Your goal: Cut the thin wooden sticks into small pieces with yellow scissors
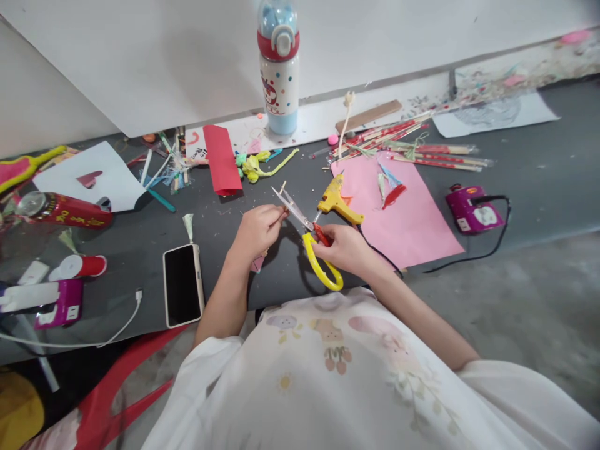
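My right hand (345, 247) grips yellow-handled scissors (315, 245), its fingers closed around the handle loops. The blades point up and left and are open. My left hand (257, 230) is pinched shut on a small thin stick, held at the blade tips; a bit of pink material shows under the hand. A yellow glue gun (338, 201) lies just beyond the scissors on the dark mat (262, 275), its black cord running past my right wrist.
A phone (182, 284) lies left of my left arm. A pink paper sheet (403, 215), a purple charger (472, 210), a bottle (279, 65), red folded paper (221, 159), loose sticks (422, 147) and a red can (60, 209) crowd the mat.
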`<state>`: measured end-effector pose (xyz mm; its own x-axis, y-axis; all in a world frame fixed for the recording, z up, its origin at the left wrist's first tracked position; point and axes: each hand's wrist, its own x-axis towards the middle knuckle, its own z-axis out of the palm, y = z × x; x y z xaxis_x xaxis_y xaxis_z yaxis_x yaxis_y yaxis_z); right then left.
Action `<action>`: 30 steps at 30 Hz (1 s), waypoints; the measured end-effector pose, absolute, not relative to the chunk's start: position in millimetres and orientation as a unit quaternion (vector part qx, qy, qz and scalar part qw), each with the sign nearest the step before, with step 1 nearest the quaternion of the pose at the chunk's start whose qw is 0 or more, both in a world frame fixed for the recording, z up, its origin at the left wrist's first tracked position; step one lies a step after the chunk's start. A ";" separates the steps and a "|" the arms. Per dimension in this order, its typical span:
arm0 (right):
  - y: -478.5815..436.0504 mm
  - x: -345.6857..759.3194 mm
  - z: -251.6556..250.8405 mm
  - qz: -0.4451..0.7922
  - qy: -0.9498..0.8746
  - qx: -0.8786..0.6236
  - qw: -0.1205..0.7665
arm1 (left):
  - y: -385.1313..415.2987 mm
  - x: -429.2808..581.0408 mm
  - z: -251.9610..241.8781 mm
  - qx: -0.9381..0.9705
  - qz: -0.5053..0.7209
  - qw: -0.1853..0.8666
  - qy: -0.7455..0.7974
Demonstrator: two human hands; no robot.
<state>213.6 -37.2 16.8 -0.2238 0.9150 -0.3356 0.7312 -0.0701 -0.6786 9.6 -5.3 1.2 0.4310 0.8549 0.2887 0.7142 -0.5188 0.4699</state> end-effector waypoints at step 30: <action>-37.6 207.1 24.6 0.384 -0.705 -0.587 0.100 | -6.4 5.1 8.8 0.826 0.260 0.232 0.443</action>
<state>207.1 -37.6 24.6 -0.2907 0.9049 -0.3109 0.7519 0.0151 -0.6591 5.1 -6.4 8.8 0.4730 0.8519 0.2250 0.6110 -0.5011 0.6129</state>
